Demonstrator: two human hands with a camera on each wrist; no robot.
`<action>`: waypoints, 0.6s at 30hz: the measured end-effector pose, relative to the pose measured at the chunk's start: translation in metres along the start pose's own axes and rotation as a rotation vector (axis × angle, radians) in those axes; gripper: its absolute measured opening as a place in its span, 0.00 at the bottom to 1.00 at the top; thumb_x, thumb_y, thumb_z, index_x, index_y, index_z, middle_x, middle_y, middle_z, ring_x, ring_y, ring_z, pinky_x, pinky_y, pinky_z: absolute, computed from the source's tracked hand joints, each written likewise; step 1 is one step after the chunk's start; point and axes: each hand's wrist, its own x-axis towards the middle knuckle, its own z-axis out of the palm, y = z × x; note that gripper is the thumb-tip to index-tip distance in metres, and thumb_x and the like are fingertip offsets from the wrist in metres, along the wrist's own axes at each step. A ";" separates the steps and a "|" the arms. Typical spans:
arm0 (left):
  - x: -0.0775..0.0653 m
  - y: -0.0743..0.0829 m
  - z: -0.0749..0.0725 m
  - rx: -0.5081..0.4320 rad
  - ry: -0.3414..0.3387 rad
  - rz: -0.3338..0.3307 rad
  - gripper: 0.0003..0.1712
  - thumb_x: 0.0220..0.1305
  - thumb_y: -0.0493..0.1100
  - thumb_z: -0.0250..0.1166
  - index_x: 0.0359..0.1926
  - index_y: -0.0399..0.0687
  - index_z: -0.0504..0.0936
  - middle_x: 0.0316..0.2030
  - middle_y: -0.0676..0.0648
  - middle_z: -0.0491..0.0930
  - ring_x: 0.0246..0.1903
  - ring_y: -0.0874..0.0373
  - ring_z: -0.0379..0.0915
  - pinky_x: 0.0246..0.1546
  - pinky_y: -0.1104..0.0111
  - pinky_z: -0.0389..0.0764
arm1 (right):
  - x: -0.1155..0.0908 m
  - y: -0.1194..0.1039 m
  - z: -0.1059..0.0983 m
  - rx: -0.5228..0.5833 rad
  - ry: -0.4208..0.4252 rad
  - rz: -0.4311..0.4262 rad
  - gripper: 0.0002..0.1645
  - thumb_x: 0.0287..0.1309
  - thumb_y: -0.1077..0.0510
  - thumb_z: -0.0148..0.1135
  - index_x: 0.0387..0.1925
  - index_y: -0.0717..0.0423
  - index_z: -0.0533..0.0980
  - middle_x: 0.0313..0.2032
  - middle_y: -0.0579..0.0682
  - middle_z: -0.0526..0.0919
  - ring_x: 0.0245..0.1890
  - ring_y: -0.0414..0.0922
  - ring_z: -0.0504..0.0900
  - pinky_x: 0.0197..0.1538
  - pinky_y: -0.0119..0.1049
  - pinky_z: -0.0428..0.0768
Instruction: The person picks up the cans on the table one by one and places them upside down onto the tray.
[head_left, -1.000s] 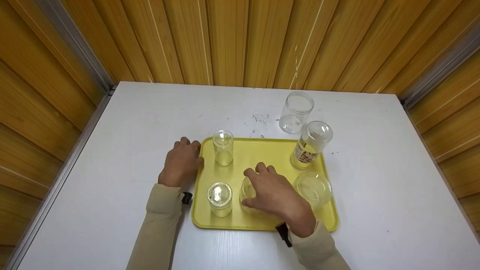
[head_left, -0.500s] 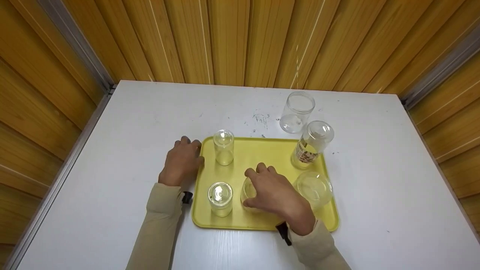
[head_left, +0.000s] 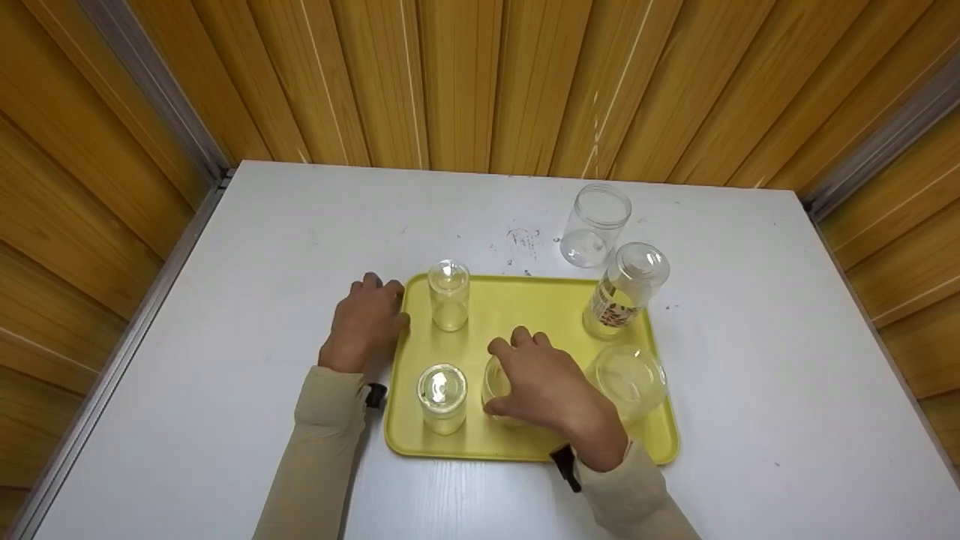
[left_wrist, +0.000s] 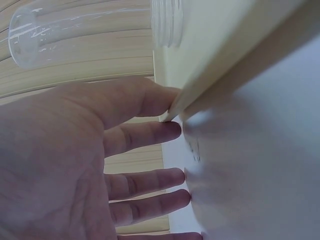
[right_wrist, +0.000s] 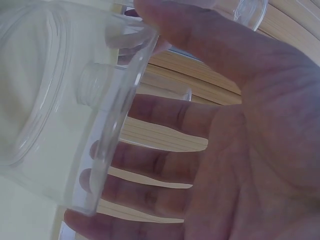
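Observation:
My right hand [head_left: 551, 390] grips a clear jar [head_left: 496, 382] from above, thumb and fingertips spread around its base. The jar is upside down on the yellow tray [head_left: 517, 300], partly hidden by the hand; its base faces the palm in the right wrist view. At the tray's left edge, my left hand [head_left: 365, 322] touches the rim with its thumb. Its other fingers reach nearly straight down to the table in the left wrist view. Nearest to that hand on the tray stands a slim upturned jar [head_left: 449, 296].
Another upturned jar [head_left: 442, 397] is at the tray's front left. On the right side stand a labelled jar [head_left: 616, 300] and a wide jar [head_left: 630, 382]. Behind the tray, an upright open jar [head_left: 596, 225] rests on the white table [head_left: 315, 217]. Wood-patterned panels [head_left: 457, 90] border it.

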 end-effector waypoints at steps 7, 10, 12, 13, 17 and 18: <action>0.000 0.000 0.000 0.011 0.004 0.005 0.22 0.68 0.40 0.63 0.59 0.34 0.84 0.49 0.32 0.77 0.47 0.36 0.74 0.45 0.43 0.81 | 0.001 -0.001 0.002 0.003 0.003 0.003 0.38 0.44 0.49 0.86 0.54 0.60 0.79 0.44 0.57 0.77 0.44 0.60 0.77 0.36 0.55 0.80; 0.000 0.000 0.001 0.015 0.007 0.014 0.21 0.68 0.40 0.62 0.58 0.33 0.84 0.48 0.32 0.77 0.46 0.37 0.74 0.44 0.43 0.81 | 0.001 -0.001 0.003 0.001 0.005 0.006 0.38 0.44 0.48 0.86 0.54 0.60 0.80 0.43 0.57 0.77 0.44 0.60 0.77 0.36 0.55 0.81; 0.000 -0.001 0.001 0.016 0.007 0.018 0.21 0.68 0.40 0.62 0.58 0.33 0.84 0.47 0.32 0.76 0.46 0.37 0.73 0.44 0.43 0.81 | 0.001 -0.001 0.003 0.001 0.008 0.007 0.38 0.43 0.48 0.87 0.54 0.60 0.80 0.43 0.57 0.77 0.44 0.60 0.77 0.36 0.55 0.81; 0.000 -0.001 0.001 0.015 0.004 0.016 0.21 0.68 0.40 0.62 0.58 0.34 0.84 0.48 0.32 0.76 0.46 0.37 0.73 0.44 0.43 0.81 | 0.001 -0.001 0.003 0.002 0.009 0.008 0.38 0.43 0.48 0.87 0.54 0.60 0.80 0.43 0.57 0.77 0.44 0.60 0.77 0.36 0.55 0.81; 0.001 -0.001 0.001 0.007 -0.007 0.008 0.22 0.68 0.40 0.61 0.59 0.34 0.83 0.48 0.32 0.76 0.46 0.37 0.72 0.45 0.44 0.80 | 0.003 -0.001 0.003 0.007 0.002 0.017 0.38 0.44 0.48 0.87 0.55 0.60 0.80 0.44 0.57 0.77 0.45 0.60 0.77 0.37 0.55 0.81; 0.001 -0.001 0.001 0.006 -0.009 0.006 0.22 0.68 0.40 0.60 0.59 0.34 0.83 0.48 0.32 0.76 0.46 0.37 0.72 0.45 0.44 0.80 | 0.002 -0.001 0.003 0.010 -0.001 0.020 0.39 0.45 0.48 0.87 0.55 0.60 0.80 0.44 0.57 0.77 0.45 0.60 0.77 0.37 0.55 0.81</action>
